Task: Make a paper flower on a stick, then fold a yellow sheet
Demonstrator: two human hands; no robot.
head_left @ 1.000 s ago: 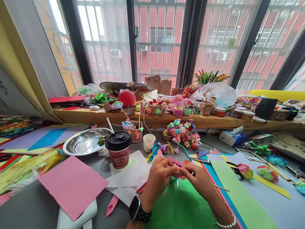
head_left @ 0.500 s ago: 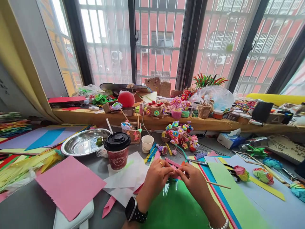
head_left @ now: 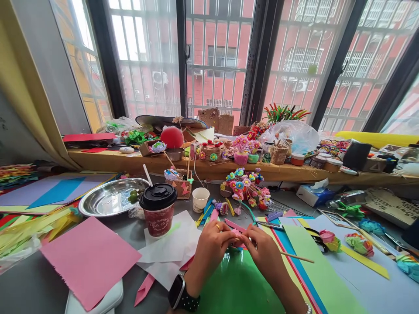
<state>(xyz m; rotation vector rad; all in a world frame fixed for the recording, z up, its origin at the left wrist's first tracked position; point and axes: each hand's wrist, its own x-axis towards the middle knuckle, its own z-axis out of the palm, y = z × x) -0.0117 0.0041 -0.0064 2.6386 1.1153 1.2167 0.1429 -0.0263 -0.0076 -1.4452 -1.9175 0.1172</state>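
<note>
My left hand (head_left: 212, 240), with a ring and a black watch on its wrist, pinches a small folded piece of pink paper (head_left: 236, 232). The fingertips of my right hand (head_left: 262, 245) close on the same piece from the other side, and the two hands meet there. Fingers cover most of the paper's shape. A thin wooden stick (head_left: 298, 257) juts out to the right from behind my right hand; whether that hand holds it I cannot tell. Below both hands lies a shiny green mat (head_left: 238, 283). Pink strips lie just beyond the fingers.
Left of my hands stand a lidded drink cup (head_left: 159, 216) with a straw and a white paper cup (head_left: 200, 199). A metal plate (head_left: 94, 205) and a pink paper sheet (head_left: 91, 261) are farther left. Scissors (head_left: 270, 225) and coloured sheets (head_left: 314, 261) lie to the right.
The whole view has shifted slightly. Both hands stay together on the pink paper, with only small finger movement.
</note>
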